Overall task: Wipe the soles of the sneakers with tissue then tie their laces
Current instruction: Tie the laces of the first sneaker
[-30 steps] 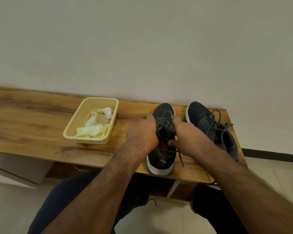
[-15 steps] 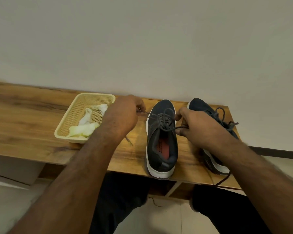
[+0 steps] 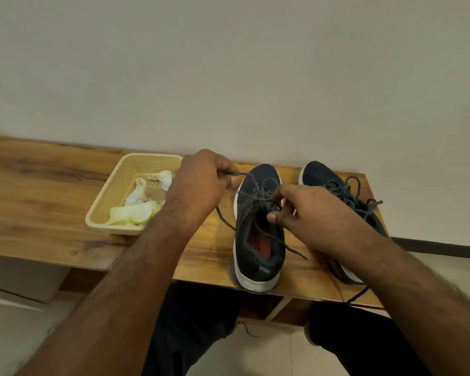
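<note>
Two dark sneakers with white soles stand upright on the wooden bench [image 3: 52,191], toes toward the wall. The left sneaker [image 3: 258,234] is between my hands. My left hand [image 3: 204,180] grips one end of its grey lace [image 3: 239,174] and holds it out to the left. Over the tongue, my right hand [image 3: 307,210] pinches the other part of the lace with curled fingers. My right forearm partly hides the right sneaker [image 3: 337,191], whose lace lies in a loose tangle on top.
A cream plastic basket [image 3: 111,202] with crumpled used tissues [image 3: 141,202] sits on the bench just left of my left hand. A plain wall stands right behind the bench. The bench ends close to the right sneaker. My knees are below the front edge.
From working close together over the laces, my hands have drawn apart. The left hand pulled a lace end out to the left, and the right hand stays at the sneaker's tongue.
</note>
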